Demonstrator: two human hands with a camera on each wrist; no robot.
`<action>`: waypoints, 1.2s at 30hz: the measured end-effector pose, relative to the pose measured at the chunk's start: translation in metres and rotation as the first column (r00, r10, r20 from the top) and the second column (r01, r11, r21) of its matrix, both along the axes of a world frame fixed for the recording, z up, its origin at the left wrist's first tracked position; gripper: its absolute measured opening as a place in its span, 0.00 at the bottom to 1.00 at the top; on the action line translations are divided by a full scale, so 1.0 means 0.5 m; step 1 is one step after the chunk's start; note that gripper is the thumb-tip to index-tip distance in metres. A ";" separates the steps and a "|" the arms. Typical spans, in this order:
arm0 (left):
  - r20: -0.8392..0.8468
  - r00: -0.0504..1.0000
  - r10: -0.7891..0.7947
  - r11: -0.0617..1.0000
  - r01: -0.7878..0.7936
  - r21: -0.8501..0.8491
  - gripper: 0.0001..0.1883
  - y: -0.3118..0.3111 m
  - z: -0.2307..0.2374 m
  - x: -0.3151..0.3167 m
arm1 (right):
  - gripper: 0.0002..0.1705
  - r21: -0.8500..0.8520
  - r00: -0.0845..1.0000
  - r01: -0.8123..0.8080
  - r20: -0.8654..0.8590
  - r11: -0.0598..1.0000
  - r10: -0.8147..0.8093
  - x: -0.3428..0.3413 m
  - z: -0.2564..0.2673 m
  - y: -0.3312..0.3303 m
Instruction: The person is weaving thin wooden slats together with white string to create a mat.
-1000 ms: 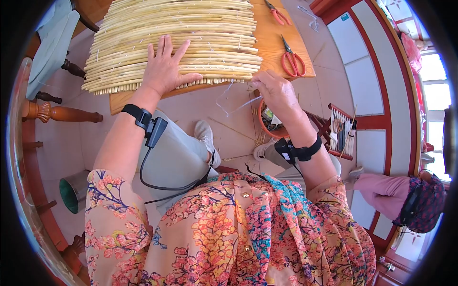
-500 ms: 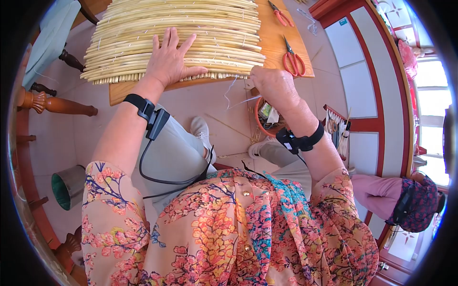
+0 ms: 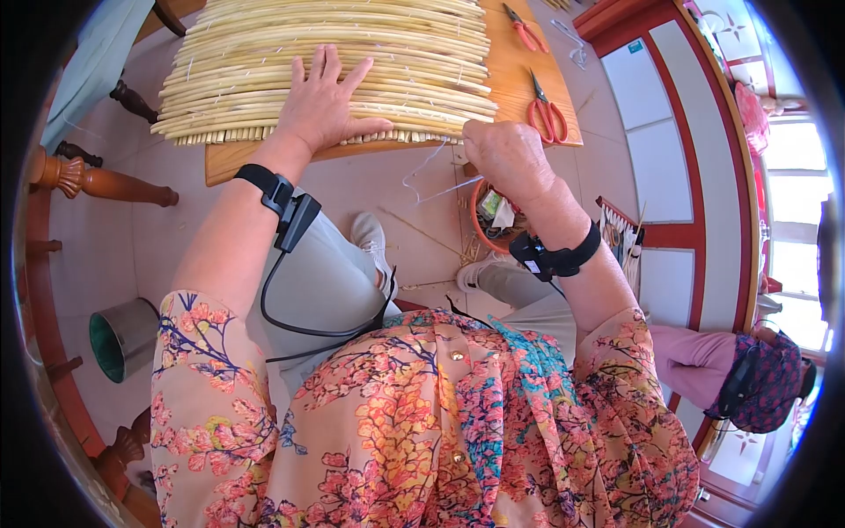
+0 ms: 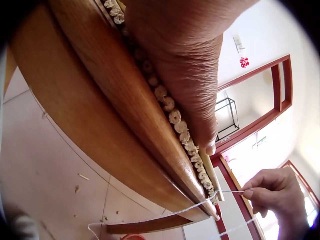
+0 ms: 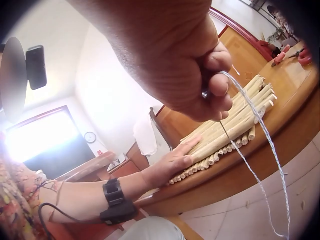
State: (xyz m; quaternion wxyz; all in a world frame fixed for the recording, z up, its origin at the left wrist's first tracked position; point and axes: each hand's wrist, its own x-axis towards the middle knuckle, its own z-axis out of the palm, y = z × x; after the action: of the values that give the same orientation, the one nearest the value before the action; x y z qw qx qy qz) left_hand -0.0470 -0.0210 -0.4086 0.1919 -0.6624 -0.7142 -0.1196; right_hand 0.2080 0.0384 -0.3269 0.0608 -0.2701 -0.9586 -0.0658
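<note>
A mat of pale stalks (image 3: 238, 70) lies on the wooden table, stitched across with white string. My left hand (image 3: 321, 104) rests on it near the front edge, fingers spread and thumb along the edge. At the mat's near right corner my right hand (image 3: 510, 154) pinches white string (image 5: 268, 135), its fingertips hidden from above. In the left wrist view a short taut length runs from the stalk ends (image 4: 181, 129) to the right hand's fingers. The rest of the string hangs in a loose loop below the table edge.
Red-handled scissors (image 3: 536, 84) and another red-handled tool (image 3: 531, 40) lie on the table (image 3: 510, 75) right of the mat. An orange bucket (image 3: 480, 233) with scraps stands below the right hand. A metal bin (image 3: 136, 330) is at left; another person (image 3: 700, 356) is at right.
My right hand has turned so that its back faces up, with its fingers curled in at the mat's corner. The left hand keeps its place on the mat; the head view has shifted slightly.
</note>
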 end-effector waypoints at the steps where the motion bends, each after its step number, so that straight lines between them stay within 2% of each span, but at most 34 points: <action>1: -0.005 1.000 0.002 1.000 -0.002 0.001 0.54 0.000 -0.001 0.000 | 0.09 -0.001 1.000 -0.006 0.003 1.000 0.006 -0.001 0.001 0.000; 14: -0.025 0.999 0.031 0.998 -0.032 -0.053 0.53 -0.006 0.014 0.006 | 0.08 0.077 0.996 -0.084 0.034 0.993 0.082 -0.005 0.006 -0.007; 16: -0.035 0.999 0.034 0.998 -0.036 -0.056 0.53 -0.006 0.015 0.006 | 0.09 -0.024 0.991 0.038 0.132 0.999 -0.035 -0.010 0.015 -0.009; 17: -0.035 0.999 0.035 0.998 -0.037 -0.057 0.53 -0.006 0.015 0.006 | 0.09 -0.025 0.991 0.037 0.133 0.999 -0.034 -0.011 0.017 -0.008; 23: -0.032 0.999 0.038 0.997 -0.040 -0.060 0.53 -0.007 0.015 0.007 | 0.11 -0.077 0.999 0.017 0.038 0.997 -0.014 -0.008 0.019 -0.004; 25: -0.033 0.998 0.051 0.995 -0.054 -0.081 0.53 -0.006 0.017 0.010 | 0.10 -0.227 0.970 0.021 -0.231 0.974 -0.075 0.006 0.017 -0.003; 26: -0.033 0.998 0.051 0.995 -0.053 -0.079 0.53 -0.007 0.019 0.011 | 0.10 -0.225 0.970 0.022 -0.231 0.974 -0.075 0.022 0.014 0.002; 27: -0.019 0.999 0.046 0.996 -0.047 -0.081 0.53 -0.008 0.022 0.011 | 0.10 -0.514 0.925 0.113 -0.259 0.850 -0.279 0.044 0.010 0.009; 28: -0.006 0.999 0.042 0.996 -0.042 -0.084 0.53 -0.009 0.025 0.011 | 0.09 -0.757 0.854 0.157 -0.219 0.634 -0.472 0.060 0.001 0.015; 29: -0.006 0.999 0.046 0.996 -0.046 -0.083 0.53 -0.009 0.025 0.009 | 0.09 -0.757 0.855 0.154 -0.220 0.635 -0.469 0.071 -0.018 0.017; 31: -0.002 0.999 0.038 0.996 -0.038 -0.086 0.52 -0.007 0.021 0.008 | 0.06 -0.978 0.712 -0.018 -0.159 0.209 -0.684 0.096 -0.065 0.021; 32: -0.007 1.000 0.030 0.996 -0.031 -0.087 0.52 -0.006 0.019 0.009 | 0.06 -0.978 0.706 -0.021 -0.162 0.208 -0.690 0.101 -0.083 0.026; 34: 0.001 0.999 0.032 0.996 -0.032 -0.089 0.52 -0.005 0.020 0.008 | 0.05 -0.904 0.476 -0.427 -0.230 0.006 -0.849 0.095 -0.108 0.040; 36: -0.013 1.000 0.026 0.994 -0.027 -0.105 0.52 -0.005 0.025 0.007 | 0.05 -0.879 0.435 -0.477 -0.225 -0.011 -0.872 0.084 -0.121 0.043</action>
State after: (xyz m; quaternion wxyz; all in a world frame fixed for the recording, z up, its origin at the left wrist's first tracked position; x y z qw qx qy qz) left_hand -0.0435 -0.0237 -0.3963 0.1624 -0.6627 -0.7271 -0.0756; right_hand 0.2502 0.0600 -0.3873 0.3062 -0.3983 -0.4417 0.7433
